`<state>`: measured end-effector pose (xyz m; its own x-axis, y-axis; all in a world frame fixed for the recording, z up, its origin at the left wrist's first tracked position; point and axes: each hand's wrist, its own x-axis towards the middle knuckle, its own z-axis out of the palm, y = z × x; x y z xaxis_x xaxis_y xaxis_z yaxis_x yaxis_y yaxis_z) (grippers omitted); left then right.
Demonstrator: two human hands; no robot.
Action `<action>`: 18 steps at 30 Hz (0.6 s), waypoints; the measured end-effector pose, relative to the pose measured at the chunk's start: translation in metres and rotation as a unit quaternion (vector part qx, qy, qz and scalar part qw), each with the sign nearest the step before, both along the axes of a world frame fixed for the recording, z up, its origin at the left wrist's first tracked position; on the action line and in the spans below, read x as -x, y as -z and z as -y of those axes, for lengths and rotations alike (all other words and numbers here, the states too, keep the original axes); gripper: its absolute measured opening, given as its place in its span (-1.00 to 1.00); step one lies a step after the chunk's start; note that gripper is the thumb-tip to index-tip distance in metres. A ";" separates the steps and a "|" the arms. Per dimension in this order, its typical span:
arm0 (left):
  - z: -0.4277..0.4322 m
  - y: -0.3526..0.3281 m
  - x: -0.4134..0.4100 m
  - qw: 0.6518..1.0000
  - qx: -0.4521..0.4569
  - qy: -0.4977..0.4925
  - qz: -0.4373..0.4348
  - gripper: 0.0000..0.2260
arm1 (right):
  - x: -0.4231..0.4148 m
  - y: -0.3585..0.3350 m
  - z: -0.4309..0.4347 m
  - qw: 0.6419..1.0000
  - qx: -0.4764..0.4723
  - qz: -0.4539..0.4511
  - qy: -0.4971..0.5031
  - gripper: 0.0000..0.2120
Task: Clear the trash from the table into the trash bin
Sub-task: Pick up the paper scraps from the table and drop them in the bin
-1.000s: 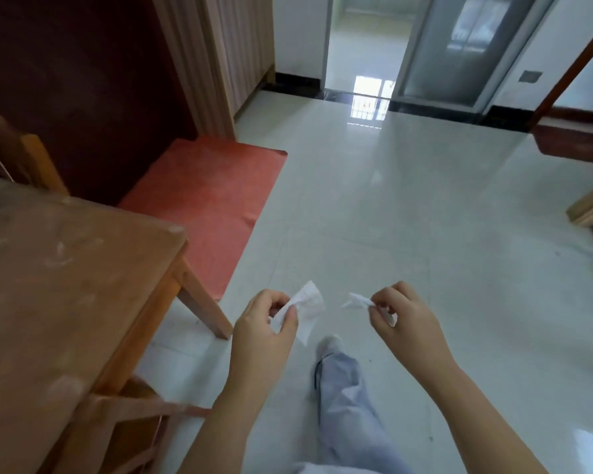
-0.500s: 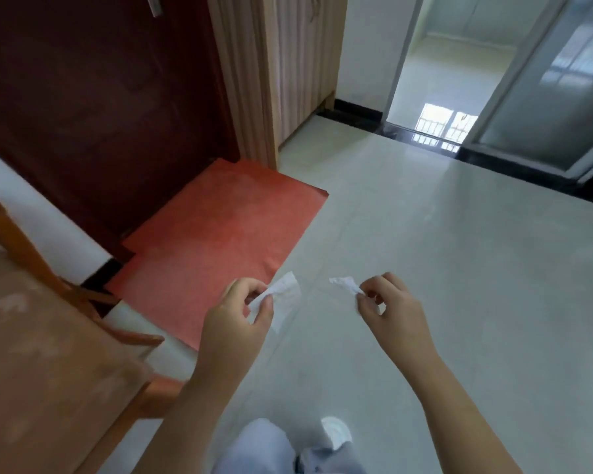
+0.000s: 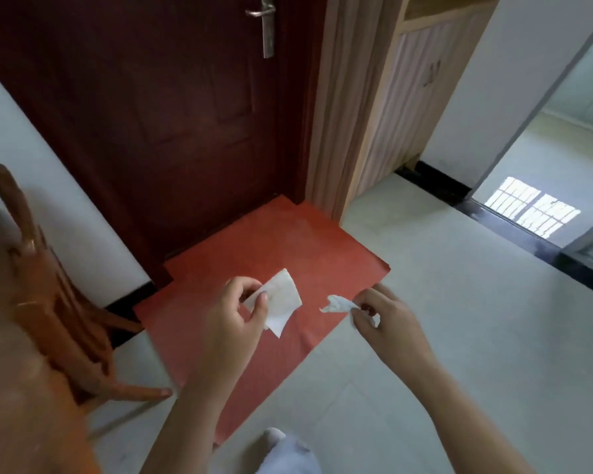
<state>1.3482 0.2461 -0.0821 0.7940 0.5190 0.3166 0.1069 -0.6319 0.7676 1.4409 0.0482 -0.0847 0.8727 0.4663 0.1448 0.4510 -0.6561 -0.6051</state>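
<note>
My left hand [image 3: 235, 321] pinches a flat white paper scrap [image 3: 283, 301] between thumb and fingers, held out over the red floor mat [image 3: 302, 241]. A small crumpled white tissue piece [image 3: 339, 304] sticks out of my right hand [image 3: 386, 318], whose fingers are closed on it. Both hands hover at waist height, a short gap apart. The wooden table [image 3: 18, 415] fills the lower left corner, blurred. No trash bin is in view.
A wooden chair [image 3: 48, 285] stands against the white wall at left. A dark red door [image 3: 172, 107] with a metal handle is straight ahead, a light wooden cabinet [image 3: 401, 97] to its right. Pale tiled floor [image 3: 459, 336] stretches right toward a doorway. My leg and shoe [image 3: 281, 449] show at the bottom.
The view has swung left and upward, from the open floor toward the door and mat. Both hands keep hold of their paper pieces and stay the same distance apart.
</note>
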 end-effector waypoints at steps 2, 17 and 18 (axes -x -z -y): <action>-0.032 -0.004 -0.022 0.999 -0.004 -0.041 0.002 -0.93 | -0.035 -0.007 -0.038 0.999 -0.001 0.021 -0.038 -0.90; -0.187 0.013 -0.108 0.954 0.036 -0.293 -0.049 -0.93 | -0.208 0.017 -0.298 0.959 -0.021 -0.010 -0.283 -0.88; -0.200 0.009 -0.118 0.948 0.037 -0.315 -0.039 -0.94 | -0.221 0.011 -0.320 0.951 -0.024 -0.009 -0.308 -0.89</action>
<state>1.4661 0.4462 -0.0907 0.3395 0.9159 0.2141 0.5037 -0.3693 0.7809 1.6620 0.3680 -0.0955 0.4384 0.8831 0.1672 0.7307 -0.2418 -0.6385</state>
